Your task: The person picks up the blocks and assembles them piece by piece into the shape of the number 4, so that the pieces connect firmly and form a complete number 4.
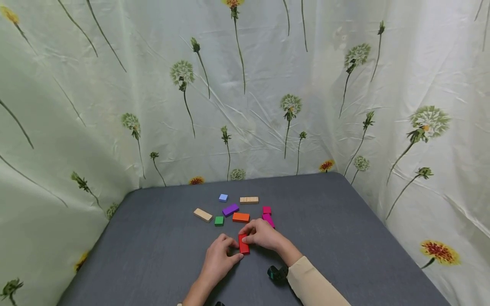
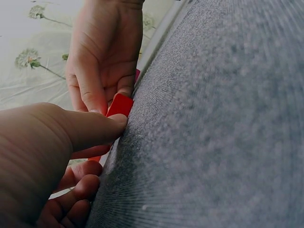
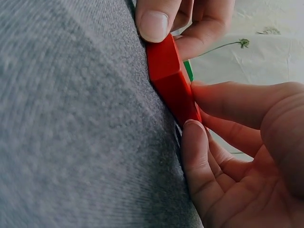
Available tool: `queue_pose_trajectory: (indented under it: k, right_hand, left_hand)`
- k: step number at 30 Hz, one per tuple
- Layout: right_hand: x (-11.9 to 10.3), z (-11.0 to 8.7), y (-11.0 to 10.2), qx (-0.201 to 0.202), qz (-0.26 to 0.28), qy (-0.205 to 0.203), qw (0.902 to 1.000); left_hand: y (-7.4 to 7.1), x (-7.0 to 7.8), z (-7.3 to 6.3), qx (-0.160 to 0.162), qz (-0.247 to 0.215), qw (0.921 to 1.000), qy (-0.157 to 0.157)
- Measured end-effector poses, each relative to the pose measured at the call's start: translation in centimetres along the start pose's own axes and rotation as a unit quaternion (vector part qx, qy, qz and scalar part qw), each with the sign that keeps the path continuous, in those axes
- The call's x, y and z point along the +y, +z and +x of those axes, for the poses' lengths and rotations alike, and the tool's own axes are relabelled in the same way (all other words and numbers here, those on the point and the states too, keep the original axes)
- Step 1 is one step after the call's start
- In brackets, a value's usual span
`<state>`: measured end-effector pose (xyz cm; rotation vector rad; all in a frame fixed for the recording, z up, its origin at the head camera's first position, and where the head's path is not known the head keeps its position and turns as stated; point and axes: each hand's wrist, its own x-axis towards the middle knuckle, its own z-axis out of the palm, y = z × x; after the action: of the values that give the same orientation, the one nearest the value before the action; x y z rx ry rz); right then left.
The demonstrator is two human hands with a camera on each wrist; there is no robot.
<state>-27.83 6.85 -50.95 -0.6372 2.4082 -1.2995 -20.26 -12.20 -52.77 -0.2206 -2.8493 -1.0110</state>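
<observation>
A red wooden block (image 1: 244, 248) lies on the grey table between both hands, its length running away from me. My left hand (image 1: 220, 257) has thumb and index finger at its near end and left side, pinching that corner. My right hand (image 1: 265, 236) pinches the same block toward its far end, with the thumb on its top in the right wrist view. Just beyond are an orange block (image 1: 241, 217), a magenta block (image 1: 269, 220) close to the right hand, and a small green block (image 1: 219, 221). The left hand's other fingers curl loosely in the left wrist view.
Farther back on the table (image 1: 160, 238) lie a purple block (image 1: 231, 210), a small blue block (image 1: 223, 197), a small pink block (image 1: 266, 210) and two plain wooden pieces, one tan block (image 1: 203, 215) and one lined block (image 1: 249, 200). A flowered curtain (image 1: 260, 127) surrounds the table.
</observation>
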Motion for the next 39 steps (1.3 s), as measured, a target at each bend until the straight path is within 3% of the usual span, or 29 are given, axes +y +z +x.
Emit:
queue_pose_trajectory:
  k: [19,27,39]
  right_hand:
    - [-1.2,-0.1,-0.6,0.012,-0.008,-0.029,0.9995]
    - [-1.7,-0.1,-1.1,0.017,-0.006,-0.029,0.9994]
    - [-2.4,0.5,-2.0,0.081,-0.056,-0.028,0.9948]
  left_hand:
    - [-0.4,-0.3,0.5,-0.005,-0.015,0.9997,0.018]
    - [-0.6,-0.3,0.4,-0.007,-0.024,0.9997,0.008]
    - [-0.3,-0.4,0.0,-0.009,-0.035,0.9994,0.003]
